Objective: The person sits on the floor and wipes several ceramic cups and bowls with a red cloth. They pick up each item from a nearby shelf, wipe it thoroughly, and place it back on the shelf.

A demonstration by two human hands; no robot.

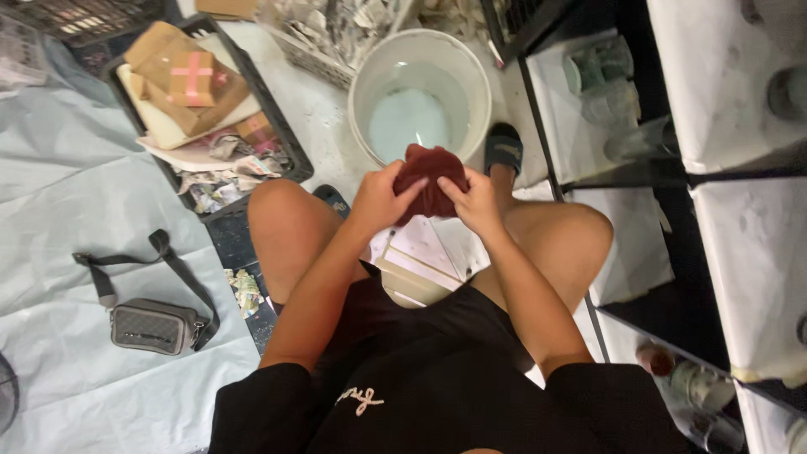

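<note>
Dark-red cloth (pixel 430 178) gripped by both hands' fingers (pixel 414 190), wrists bent inward above white bucket (pixel 471 76).

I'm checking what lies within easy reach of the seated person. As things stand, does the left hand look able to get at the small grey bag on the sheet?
Probably not without letting go: the left hand shares a grip on the dark red cloth with the right hand. Otherwise nothing blocks the way to the grey bag beside the left leg.
</note>
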